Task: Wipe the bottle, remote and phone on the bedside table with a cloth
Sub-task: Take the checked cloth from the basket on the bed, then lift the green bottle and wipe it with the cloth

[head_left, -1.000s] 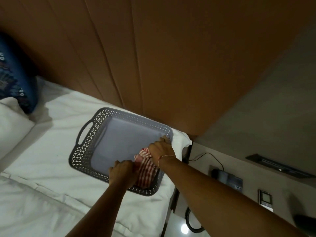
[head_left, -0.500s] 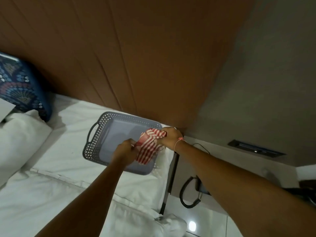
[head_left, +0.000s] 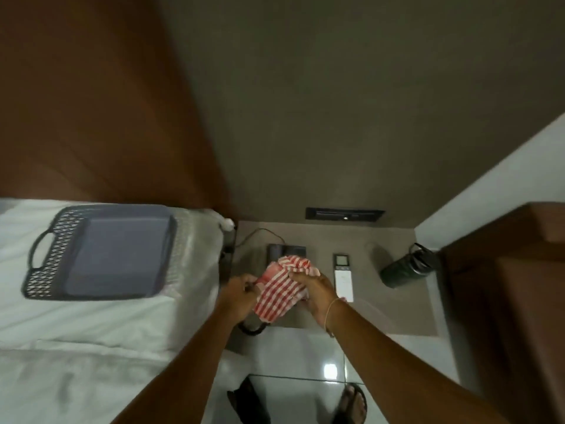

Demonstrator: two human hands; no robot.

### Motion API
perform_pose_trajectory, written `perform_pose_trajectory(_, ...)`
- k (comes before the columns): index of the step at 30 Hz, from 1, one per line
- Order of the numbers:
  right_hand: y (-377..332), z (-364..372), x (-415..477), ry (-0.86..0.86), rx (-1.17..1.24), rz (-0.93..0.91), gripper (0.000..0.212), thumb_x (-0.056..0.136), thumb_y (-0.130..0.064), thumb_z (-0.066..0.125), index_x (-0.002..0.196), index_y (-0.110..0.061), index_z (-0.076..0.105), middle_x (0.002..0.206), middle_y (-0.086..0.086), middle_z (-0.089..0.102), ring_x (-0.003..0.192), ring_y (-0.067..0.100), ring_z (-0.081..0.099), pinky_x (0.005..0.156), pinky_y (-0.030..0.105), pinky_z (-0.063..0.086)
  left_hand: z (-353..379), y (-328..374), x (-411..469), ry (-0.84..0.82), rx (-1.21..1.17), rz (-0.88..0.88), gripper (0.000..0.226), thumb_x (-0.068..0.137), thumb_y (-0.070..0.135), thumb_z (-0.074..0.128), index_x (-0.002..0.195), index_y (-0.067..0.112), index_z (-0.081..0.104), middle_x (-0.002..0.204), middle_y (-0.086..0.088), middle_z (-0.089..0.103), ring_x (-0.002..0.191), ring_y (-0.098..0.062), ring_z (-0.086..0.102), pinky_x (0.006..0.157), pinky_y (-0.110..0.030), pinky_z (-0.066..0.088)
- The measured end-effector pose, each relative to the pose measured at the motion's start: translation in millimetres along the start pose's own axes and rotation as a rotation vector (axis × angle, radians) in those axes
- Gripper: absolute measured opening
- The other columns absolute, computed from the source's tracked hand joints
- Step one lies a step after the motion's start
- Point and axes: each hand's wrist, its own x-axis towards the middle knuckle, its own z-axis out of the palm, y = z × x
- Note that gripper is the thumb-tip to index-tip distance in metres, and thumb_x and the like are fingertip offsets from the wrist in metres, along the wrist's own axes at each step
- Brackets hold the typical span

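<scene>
- Both hands grip the red-striped cloth above the bedside table: left hand pinching one edge, right hand closed over the other.
- Phone sits behind the cloth (mostly hidden); remote just right of it; bottle lies farther right.
- Grey basket rests on the white bed; glossy floor tiles lie below.

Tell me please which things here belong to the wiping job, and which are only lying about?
For the job: striped cloth, held by left hand and right hand; desk phone, partly hidden behind it; remote; dark bottle; bedside table.

Lying about: grey basket on the bed; wall panel.
</scene>
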Motion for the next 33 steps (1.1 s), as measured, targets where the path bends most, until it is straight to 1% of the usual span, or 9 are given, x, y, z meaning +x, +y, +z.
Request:
perform_pose_trajectory(4,22.2,-90.4,6.4,0.204,0.239,0.161,0.028,0.084,-0.031,0.067,0.106,-0.016,0.058,0.114,0.014,0.066,0.102,0.029,0.063,0.09,0.044,0.052,100.8,30.4,11.7,-0.129,0.068,0.024,0.023,0.096,0.02,0.059,0.113,0.015,0.073,0.119,-0.01,0.074,0.109,-0.027,0.067,0.091,-0.028,0.047)
perform_pose_trajectory(7,42.8,-167.9,29.0,0.4,0.801,-0.214,0.033,0.091,-0.027,0.057,0.123,-0.018,0.054,0.134,0.009,0.055,0.116,0.024,0.056,0.094,0.039,0.048,175.8,51.4,26.0,-0.254,0.11,0.077,0.022,0.096,0.021,0.058,0.107,0.017,0.076,0.112,-0.007,0.076,0.101,-0.021,0.069,0.089,-0.028,0.051)
perform_pose_trajectory(8,57.0,-188.4,33.6,0.37,0.561,-0.178,0.038,0.09,-0.026,0.059,0.126,-0.016,0.051,0.135,0.011,0.053,0.117,0.027,0.055,0.094,0.042,0.047,196.3,57.2,29.9,-0.293,0.123,0.094,0.022,0.096,0.022,0.058,0.107,0.017,0.077,0.109,-0.007,0.077,0.097,-0.019,0.07,0.089,-0.029,0.053)
perform_pose_trajectory(10,77.1,-231.1,48.2,0.258,0.589,0.018,0.039,0.086,-0.021,0.063,0.123,-0.013,0.051,0.131,0.018,0.054,0.107,0.034,0.058,0.086,0.047,0.051,238.3,68.8,36.7,-0.349,0.157,0.116,0.023,0.097,0.021,0.058,0.107,0.015,0.077,0.107,-0.007,0.078,0.093,-0.017,0.07,0.088,-0.03,0.055)
perform_pose_trajectory(15,103.3,-302.0,64.4,0.235,0.546,0.038,0.069,0.06,-0.032,0.078,0.119,-0.011,0.05,0.113,0.014,0.063,0.1,0.033,0.06,0.086,0.047,0.048,308.5,79.8,47.4,-0.415,0.239,0.146,0.023,0.096,0.021,0.058,0.108,0.016,0.078,0.108,-0.006,0.077,0.097,-0.02,0.071,0.089,-0.031,0.057)
perform_pose_trajectory(18,109.8,-320.9,74.6,0.333,0.484,-0.006,0.044,0.083,-0.014,0.065,0.124,-0.006,0.052,0.127,0.023,0.056,0.112,0.04,0.056,0.083,0.048,0.052,325.6,87.2,58.5,-0.418,0.237,0.166,0.027,0.094,0.024,0.063,0.118,0.017,0.073,0.119,-0.006,0.075,0.103,-0.019,0.07,0.096,-0.035,0.056)
perform_pose_trajectory(22,110.4,-344.0,82.6,0.325,0.548,0.033,0.038,0.081,-0.015,0.069,0.117,-0.011,0.057,0.115,0.018,0.066,0.103,0.036,0.063,0.075,0.044,0.055,326.1,128.9,83.2,-0.381,-0.006,0.206,0.084,0.074,0.029,0.086,0.146,0.03,0.043,0.149,-0.002,0.051,0.123,-0.018,0.058,0.098,-0.04,0.054)
perform_pose_trajectory(26,113.4,-358.0,89.0,0.359,0.565,0.035,0.039,0.083,-0.016,0.068,0.119,-0.01,0.055,0.117,0.019,0.063,0.105,0.038,0.06,0.08,0.046,0.054,328.9,179.4,105.2,-0.369,0.108,0.395,0.126,0.051,0.048,0.094,0.155,0.035,0.024,0.165,0.0,0.023,0.149,-0.026,0.027,0.117,-0.053,0.034)
perform_pose_trajectory(33,117.2,-362.4,95.5,0.401,0.615,0.091,0.035,0.074,-0.014,0.075,0.106,-0.011,0.061,0.106,0.017,0.068,0.097,0.035,0.063,0.065,0.041,0.057,353.9,199.7,126.6,-0.345,-0.061,0.544,0.077,0.048,0.039,0.094,0.116,0.047,0.058,0.118,0.017,0.064,0.111,-0.008,0.062,0.097,-0.038,0.055)
